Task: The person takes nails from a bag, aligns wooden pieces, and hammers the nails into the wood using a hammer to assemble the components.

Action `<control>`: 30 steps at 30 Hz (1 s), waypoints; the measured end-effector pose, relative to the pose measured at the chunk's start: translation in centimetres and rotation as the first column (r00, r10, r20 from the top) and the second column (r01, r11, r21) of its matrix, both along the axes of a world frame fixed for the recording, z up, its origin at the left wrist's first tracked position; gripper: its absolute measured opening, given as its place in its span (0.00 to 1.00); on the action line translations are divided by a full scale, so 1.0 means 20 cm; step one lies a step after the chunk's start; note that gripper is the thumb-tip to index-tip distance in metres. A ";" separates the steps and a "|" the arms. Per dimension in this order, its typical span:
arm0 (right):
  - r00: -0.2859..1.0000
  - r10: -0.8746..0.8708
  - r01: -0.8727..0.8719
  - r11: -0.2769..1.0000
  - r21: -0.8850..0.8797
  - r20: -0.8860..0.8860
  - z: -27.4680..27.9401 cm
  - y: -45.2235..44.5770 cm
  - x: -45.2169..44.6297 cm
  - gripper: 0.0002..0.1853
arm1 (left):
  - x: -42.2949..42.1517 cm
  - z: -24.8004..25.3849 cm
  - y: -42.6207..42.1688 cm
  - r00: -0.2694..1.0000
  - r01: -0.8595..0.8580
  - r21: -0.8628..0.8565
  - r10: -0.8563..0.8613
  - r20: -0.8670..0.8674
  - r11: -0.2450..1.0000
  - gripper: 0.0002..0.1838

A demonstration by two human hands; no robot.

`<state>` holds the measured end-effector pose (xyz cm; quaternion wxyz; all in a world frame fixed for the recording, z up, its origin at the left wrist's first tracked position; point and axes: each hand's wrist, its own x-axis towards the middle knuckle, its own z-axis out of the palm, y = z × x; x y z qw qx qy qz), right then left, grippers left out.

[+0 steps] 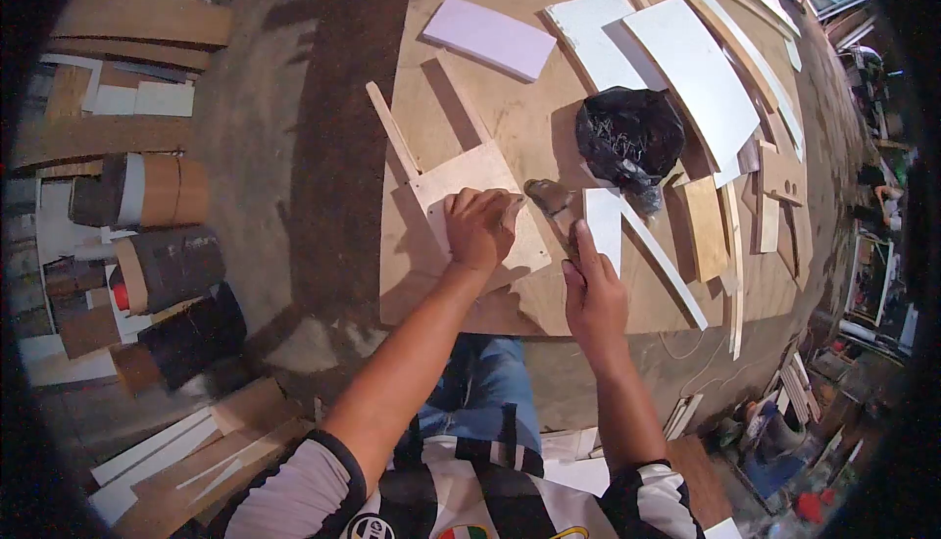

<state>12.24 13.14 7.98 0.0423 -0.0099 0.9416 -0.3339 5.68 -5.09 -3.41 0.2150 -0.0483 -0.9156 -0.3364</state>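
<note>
My right hand (596, 294) is closed around the handle of a hammer, its thumb stretched along the grip. The hammer's head (549, 196) is just right of a small wooden piece, a square board (466, 169) with two slats (394, 132) projecting from its far side. Over this board rests my left hand (483, 225). Its thumb and finger are pinched together near the board's right edge; whatever is between them is too small to make out. Small dark marks show near the board's corners.
Beyond the hammer, a black plastic bag (627, 132) holds many nails. A pale lilac block (488, 37), white panels (691, 69) and wood strips (706, 230) lie on the plywood tabletop (412, 294). Stacked boards and rolled sheets (172, 189) are on the left floor.
</note>
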 end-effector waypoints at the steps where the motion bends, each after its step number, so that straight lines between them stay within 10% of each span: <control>1: 1.000 0.006 -0.006 1.000 0.001 0.000 0.00 -0.01 0.00 0.33 | 0.00 -0.02 0.00 1.000 -0.004 -0.050 0.005 0.010 0.999 0.10; 14: 0.999 0.029 -0.026 0.998 0.063 -0.036 -0.02 -0.03 0.01 0.33 | 0.00 -0.01 0.01 0.999 -0.038 -0.076 0.039 0.014 0.996 0.06; 24: 0.999 -0.025 0.025 1.000 0.006 -0.036 -0.08 0.11 0.06 0.33 | -0.03 0.14 -0.15 0.935 0.070 0.434 -0.211 0.286 0.898 0.14; 30: 0.997 -0.037 0.035 0.999 0.030 0.074 -0.09 0.11 0.11 0.33 | -0.41 0.13 -0.11 0.975 -0.062 -0.084 0.079 0.208 0.995 0.24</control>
